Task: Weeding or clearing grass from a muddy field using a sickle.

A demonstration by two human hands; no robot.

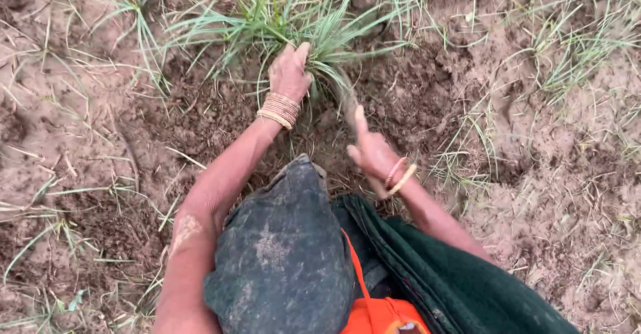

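The left hand (289,73) is clenched around the base of a grass tuft (280,20) at about twelve o'clock in the view, fingers wrapped over the gathered blades right where they meet the soil (414,93). A stack of thin bangles (280,109) sits on that wrist. The right hand (371,152) hangs just beside the tuft, at roughly one o'clock from the knee (284,240), with its thumb stuck up; a blurred streak runs from it toward the grass, and I cannot tell whether its grip is closed on a tool or is bare. Two bangles (399,176) ring that wrist.

The tuft looks light and soft: long thin blades that bend and slip, tough along their length but likely to tear if taken near the tips. The firm place to hold it is low, at the crown, where the blades bunch together (that is where the left hand already has it). The dark, loosened earth around the roots looks damp and crumbly, the paler ground farther out dry and sandy. Sparser grass clumps (574,47) stand at two o'clock.
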